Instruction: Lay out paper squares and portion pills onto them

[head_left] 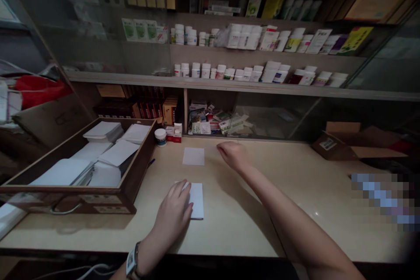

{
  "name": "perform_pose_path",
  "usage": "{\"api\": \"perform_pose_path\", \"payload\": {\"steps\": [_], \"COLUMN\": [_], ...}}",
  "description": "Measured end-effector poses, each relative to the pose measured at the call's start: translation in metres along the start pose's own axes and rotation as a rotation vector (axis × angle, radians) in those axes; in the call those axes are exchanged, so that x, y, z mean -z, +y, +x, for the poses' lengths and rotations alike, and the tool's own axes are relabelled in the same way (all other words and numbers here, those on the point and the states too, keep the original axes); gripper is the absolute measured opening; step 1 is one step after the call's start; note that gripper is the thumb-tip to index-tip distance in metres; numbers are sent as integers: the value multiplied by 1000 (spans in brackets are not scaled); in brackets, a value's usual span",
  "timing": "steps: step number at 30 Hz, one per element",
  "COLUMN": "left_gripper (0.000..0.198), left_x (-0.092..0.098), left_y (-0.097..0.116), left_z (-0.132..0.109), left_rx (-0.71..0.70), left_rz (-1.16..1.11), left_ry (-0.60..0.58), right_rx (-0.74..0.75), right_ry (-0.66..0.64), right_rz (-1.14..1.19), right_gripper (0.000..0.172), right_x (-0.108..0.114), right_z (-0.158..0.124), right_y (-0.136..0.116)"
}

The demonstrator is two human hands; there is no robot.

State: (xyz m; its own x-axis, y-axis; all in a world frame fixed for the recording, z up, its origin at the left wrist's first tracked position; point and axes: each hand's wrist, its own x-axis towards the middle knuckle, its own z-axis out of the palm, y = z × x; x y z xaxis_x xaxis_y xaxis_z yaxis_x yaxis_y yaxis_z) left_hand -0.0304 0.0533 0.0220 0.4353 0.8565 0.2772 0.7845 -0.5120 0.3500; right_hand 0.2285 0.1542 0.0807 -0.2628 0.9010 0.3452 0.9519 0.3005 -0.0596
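My left hand (173, 208) lies on a white paper sheet (197, 201) near the front of the cream counter (249, 223), its fingers curled over the sheet's left side. A watch (131, 260) sits on that wrist. My right hand (233, 155) is at the counter's far side, with its fingers together and nothing visible in them. It is nearest to a smaller pale paper square (193, 156) lying flat to its left.
A wooden drawer (141, 151) at the left holds stacks of white paper packets. Beside it stand a round white jar (160, 137) and a small red-and-white box (173, 133). An open cardboard box (341, 144) sits at the right. Glass-fronted shelves of medicine bottles (259, 72) rise behind.
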Motion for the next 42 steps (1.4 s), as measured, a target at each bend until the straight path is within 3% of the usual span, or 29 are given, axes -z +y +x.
{"api": "perform_pose_path", "payload": {"steps": [2,4,9,16,27,30,33,37,42], "left_gripper": [33,26,13,9,14,14,14,17,14], "left_x": [2,4,11,9,14,16,19,24,25], "left_y": [2,4,11,9,9,9,8,2,-6], "left_z": [-1,0,5,5,4,5,6,10,10], "left_rx": [-1,14,68,74,34,26,15,-18,-17], "left_rz": [-23,-48,-65,-74,-59,-43,-41,-65,-108], "left_ry": [-67,-136,-258,-285,-281,-293,-312,-336,-357], "right_rx": [73,172,234,230,195,150,143,343,426], "right_ry": [1,-79,-212,-320,-279,-173,-69,-222,-287], "right_rz": [-33,-64,-128,-81,51,96,282,453,309], "right_gripper": [27,24,19,22,23,25,27,22,20], "right_x": [-15,-33,-61,-55,-45,-35,-23,-17,-34], "right_z": [4,0,-20,-27,-32,-36,-51,-78,-99], "right_y": [18,25,23,23,22,7,-25,-71,-97]}}
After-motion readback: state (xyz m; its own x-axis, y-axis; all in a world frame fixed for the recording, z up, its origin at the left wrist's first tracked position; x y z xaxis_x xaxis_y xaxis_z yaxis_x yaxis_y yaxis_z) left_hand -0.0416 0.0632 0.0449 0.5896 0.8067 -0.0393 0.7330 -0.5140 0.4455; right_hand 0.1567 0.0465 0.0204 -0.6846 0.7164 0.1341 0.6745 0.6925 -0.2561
